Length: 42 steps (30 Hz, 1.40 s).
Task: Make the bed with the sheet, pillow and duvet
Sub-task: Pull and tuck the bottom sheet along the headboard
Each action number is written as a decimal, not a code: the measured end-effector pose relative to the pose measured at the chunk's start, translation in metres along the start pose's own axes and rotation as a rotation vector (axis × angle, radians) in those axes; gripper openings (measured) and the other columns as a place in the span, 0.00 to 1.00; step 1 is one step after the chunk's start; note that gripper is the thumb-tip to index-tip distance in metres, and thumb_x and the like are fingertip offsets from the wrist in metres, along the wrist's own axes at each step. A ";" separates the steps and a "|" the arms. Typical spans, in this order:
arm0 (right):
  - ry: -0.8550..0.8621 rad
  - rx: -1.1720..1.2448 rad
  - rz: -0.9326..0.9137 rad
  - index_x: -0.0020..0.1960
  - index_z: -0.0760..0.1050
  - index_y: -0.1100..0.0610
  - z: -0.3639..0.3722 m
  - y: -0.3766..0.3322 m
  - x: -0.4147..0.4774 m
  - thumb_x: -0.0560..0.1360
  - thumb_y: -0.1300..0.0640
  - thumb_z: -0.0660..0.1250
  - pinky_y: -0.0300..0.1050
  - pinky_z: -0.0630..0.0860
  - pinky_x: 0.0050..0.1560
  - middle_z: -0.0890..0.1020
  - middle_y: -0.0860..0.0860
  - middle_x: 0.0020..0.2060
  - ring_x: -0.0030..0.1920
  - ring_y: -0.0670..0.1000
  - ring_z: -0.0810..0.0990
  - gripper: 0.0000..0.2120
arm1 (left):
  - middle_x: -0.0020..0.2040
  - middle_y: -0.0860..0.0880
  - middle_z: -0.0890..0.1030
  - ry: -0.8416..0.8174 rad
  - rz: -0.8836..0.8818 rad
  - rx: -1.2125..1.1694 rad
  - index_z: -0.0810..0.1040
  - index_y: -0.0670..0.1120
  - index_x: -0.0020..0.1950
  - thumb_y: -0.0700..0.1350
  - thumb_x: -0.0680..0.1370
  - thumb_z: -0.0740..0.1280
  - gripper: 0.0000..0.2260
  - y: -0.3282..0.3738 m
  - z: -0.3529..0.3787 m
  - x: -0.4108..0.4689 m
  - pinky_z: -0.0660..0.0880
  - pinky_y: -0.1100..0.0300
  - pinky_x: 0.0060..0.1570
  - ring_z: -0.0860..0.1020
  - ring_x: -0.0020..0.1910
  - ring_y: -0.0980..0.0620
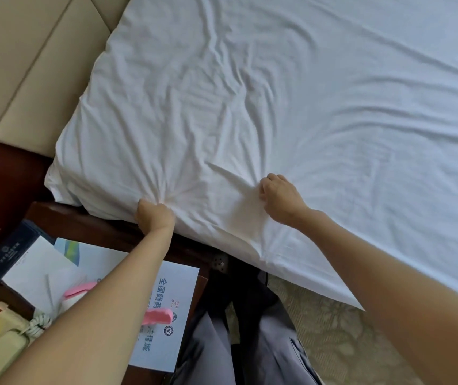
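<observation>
White sheet (305, 107), soft and heavily creased, covers the bed up to the padded beige headboard (27, 65). Left hand (154, 218) clenches a bunch of it at the bed edge above the dark wood nightstand (105, 232). Right hand (279, 197) grips a fold on top. Creases radiate from both grips.

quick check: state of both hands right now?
Left hand: closed, gripping a bunch of the sheet.
Right hand: closed, fingers curled round a fold of the sheet.

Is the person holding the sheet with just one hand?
No, the left hand and the right hand each grip a bunched fold of the white sheet.
</observation>
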State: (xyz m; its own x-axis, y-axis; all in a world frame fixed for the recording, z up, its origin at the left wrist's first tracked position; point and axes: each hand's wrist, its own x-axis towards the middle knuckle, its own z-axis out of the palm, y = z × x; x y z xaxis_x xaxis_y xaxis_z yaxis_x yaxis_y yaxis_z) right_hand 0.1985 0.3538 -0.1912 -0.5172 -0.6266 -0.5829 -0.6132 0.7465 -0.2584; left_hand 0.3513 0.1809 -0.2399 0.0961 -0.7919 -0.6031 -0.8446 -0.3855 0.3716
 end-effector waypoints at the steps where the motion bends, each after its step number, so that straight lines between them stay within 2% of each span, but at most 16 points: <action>1: -0.023 0.008 -0.014 0.52 0.71 0.65 -0.004 0.000 -0.002 0.77 0.65 0.57 0.46 0.67 0.53 0.74 0.59 0.54 0.57 0.58 0.71 0.07 | 0.57 0.37 0.77 -0.007 -0.037 -0.064 0.71 0.33 0.59 0.36 0.77 0.58 0.13 -0.001 -0.003 -0.001 0.76 0.46 0.55 0.78 0.55 0.36; 4: -0.121 0.018 -0.040 0.51 0.71 0.64 -0.019 0.002 -0.004 0.77 0.65 0.58 0.42 0.65 0.50 0.75 0.59 0.54 0.57 0.58 0.72 0.06 | 0.56 0.40 0.73 -0.066 -0.249 -0.270 0.64 0.35 0.64 0.43 0.77 0.66 0.21 -0.002 -0.008 -0.005 0.79 0.49 0.44 0.78 0.45 0.43; 7: -0.148 0.000 -0.048 0.53 0.72 0.64 -0.026 0.001 -0.004 0.77 0.64 0.58 0.42 0.65 0.51 0.75 0.60 0.55 0.57 0.58 0.73 0.07 | 0.52 0.37 0.78 -0.087 -0.152 -0.141 0.71 0.35 0.58 0.42 0.79 0.63 0.13 0.001 -0.009 -0.004 0.77 0.55 0.31 0.76 0.32 0.47; 8: -0.140 -0.012 -0.041 0.54 0.71 0.65 -0.023 0.000 -0.004 0.77 0.64 0.57 0.42 0.65 0.51 0.75 0.60 0.55 0.57 0.58 0.72 0.08 | 0.51 0.36 0.80 -0.072 -0.092 -0.102 0.73 0.36 0.55 0.41 0.79 0.61 0.09 0.003 -0.010 -0.003 0.78 0.53 0.34 0.77 0.32 0.45; 11: -0.102 -0.038 0.000 0.57 0.70 0.66 -0.010 -0.007 -0.006 0.76 0.66 0.57 0.46 0.67 0.56 0.73 0.61 0.57 0.59 0.59 0.70 0.10 | 0.51 0.34 0.80 -0.035 0.004 -0.031 0.74 0.35 0.55 0.38 0.79 0.55 0.11 -0.001 -0.015 0.003 0.78 0.46 0.52 0.81 0.47 0.38; 13: -0.071 -0.023 0.034 0.57 0.69 0.66 -0.004 -0.010 -0.005 0.76 0.67 0.56 0.48 0.67 0.57 0.72 0.61 0.57 0.60 0.60 0.70 0.11 | 0.53 0.34 0.79 0.014 0.047 0.007 0.73 0.34 0.56 0.39 0.79 0.55 0.13 -0.009 -0.023 0.009 0.76 0.43 0.54 0.79 0.52 0.35; 15: -0.040 0.001 0.058 0.57 0.70 0.66 0.000 -0.011 -0.005 0.76 0.67 0.56 0.48 0.68 0.57 0.73 0.60 0.57 0.60 0.60 0.70 0.11 | 0.51 0.33 0.79 0.010 0.079 0.032 0.73 0.32 0.55 0.41 0.78 0.55 0.15 -0.015 -0.032 0.013 0.77 0.42 0.52 0.79 0.48 0.35; 17: -0.030 0.021 0.079 0.56 0.70 0.65 0.003 -0.010 -0.004 0.76 0.67 0.56 0.48 0.68 0.57 0.73 0.60 0.57 0.60 0.59 0.70 0.11 | 0.47 0.38 0.79 -0.037 0.068 0.005 0.72 0.33 0.55 0.45 0.79 0.55 0.16 -0.013 -0.039 0.011 0.79 0.47 0.41 0.78 0.36 0.41; 19: -0.017 0.036 0.099 0.54 0.71 0.65 0.005 -0.010 -0.003 0.77 0.65 0.56 0.48 0.68 0.56 0.74 0.60 0.56 0.59 0.60 0.71 0.08 | 0.47 0.41 0.76 -0.086 0.008 -0.050 0.70 0.38 0.58 0.51 0.79 0.59 0.17 -0.003 -0.040 0.011 0.77 0.53 0.33 0.77 0.34 0.44; 21: 0.046 0.084 0.134 0.50 0.70 0.63 0.007 -0.014 -0.002 0.78 0.62 0.56 0.48 0.67 0.53 0.74 0.60 0.54 0.57 0.60 0.71 0.06 | 0.52 0.41 0.77 -0.069 -0.008 -0.050 0.70 0.38 0.59 0.48 0.79 0.60 0.15 0.004 -0.035 0.017 0.80 0.50 0.42 0.80 0.44 0.40; 23: 0.135 0.163 0.140 0.52 0.70 0.64 0.008 -0.025 -0.001 0.80 0.54 0.56 0.49 0.67 0.54 0.74 0.59 0.54 0.56 0.59 0.71 0.12 | 0.56 0.37 0.78 -0.049 -0.012 -0.029 0.72 0.38 0.57 0.40 0.78 0.58 0.10 0.004 -0.033 0.028 0.78 0.45 0.53 0.79 0.52 0.37; 27: 0.166 0.105 -0.001 0.61 0.68 0.61 0.015 -0.059 0.007 0.78 0.43 0.59 0.48 0.68 0.58 0.72 0.55 0.57 0.58 0.56 0.71 0.23 | 0.50 0.35 0.79 -0.042 0.092 0.075 0.74 0.38 0.50 0.42 0.78 0.56 0.10 -0.005 -0.041 0.036 0.77 0.46 0.51 0.79 0.49 0.35; 31: 0.167 0.050 -0.052 0.62 0.66 0.61 0.019 -0.086 0.022 0.79 0.50 0.61 0.49 0.68 0.56 0.71 0.57 0.57 0.57 0.57 0.71 0.18 | 0.41 0.36 0.80 -0.053 0.225 0.136 0.73 0.36 0.41 0.43 0.80 0.56 0.14 -0.010 -0.058 0.037 0.77 0.49 0.42 0.80 0.41 0.37; 34: 0.168 0.073 -0.044 0.58 0.68 0.63 0.019 -0.098 0.030 0.79 0.59 0.58 0.47 0.66 0.52 0.73 0.58 0.55 0.55 0.59 0.72 0.10 | 0.33 0.41 0.78 -0.118 0.178 0.090 0.71 0.40 0.33 0.46 0.79 0.59 0.16 -0.001 -0.062 0.039 0.79 0.53 0.35 0.78 0.30 0.43; 39: 0.110 0.089 -0.059 0.45 0.65 0.59 0.014 -0.100 0.037 0.78 0.63 0.56 0.45 0.62 0.45 0.75 0.59 0.49 0.51 0.59 0.73 0.04 | 0.29 0.42 0.78 -0.099 0.201 0.129 0.78 0.34 0.40 0.40 0.77 0.59 0.13 0.012 -0.059 0.043 0.81 0.48 0.42 0.82 0.35 0.42; 42: 0.107 0.145 -0.046 0.43 0.64 0.58 0.011 -0.099 0.037 0.77 0.63 0.59 0.43 0.60 0.42 0.75 0.58 0.46 0.49 0.59 0.73 0.05 | 0.35 0.37 0.80 -0.069 0.228 0.166 0.77 0.33 0.41 0.41 0.75 0.60 0.12 0.008 -0.067 0.047 0.81 0.47 0.42 0.81 0.37 0.39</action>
State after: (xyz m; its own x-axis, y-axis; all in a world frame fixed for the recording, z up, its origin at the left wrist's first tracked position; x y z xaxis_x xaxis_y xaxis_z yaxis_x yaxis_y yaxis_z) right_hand 0.2469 0.2593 -0.1959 -0.5556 -0.6753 -0.4850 -0.5494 0.7361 -0.3955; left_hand 0.3844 0.1089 -0.2177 -0.1373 -0.8127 -0.5663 -0.9155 -0.1142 0.3859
